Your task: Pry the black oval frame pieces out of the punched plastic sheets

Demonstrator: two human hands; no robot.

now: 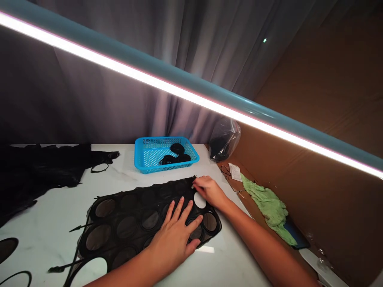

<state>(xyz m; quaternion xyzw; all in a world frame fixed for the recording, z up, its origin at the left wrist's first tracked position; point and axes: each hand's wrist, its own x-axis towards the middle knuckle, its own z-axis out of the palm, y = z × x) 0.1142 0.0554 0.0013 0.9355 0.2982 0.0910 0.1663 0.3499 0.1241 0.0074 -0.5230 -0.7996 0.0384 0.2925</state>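
Note:
A black sheer mesh piece with rows of dark rings lies flat on the white marbled table. Some ring openings show the white tabletop, while others have sheer fabric across them. My left hand rests on the mesh with its fingers spread. At the far right corner, my right hand pinches the mesh edge between thumb and fingers, beside a white-looking opening. Two cords with dark ends stick out at the left side of the mesh.
A blue plastic basket holding black coiled cords stands behind the mesh. Black fabric lies at left. On the right are a clear bag with black contents, a paper label and a green cloth. A bright tube light crosses overhead.

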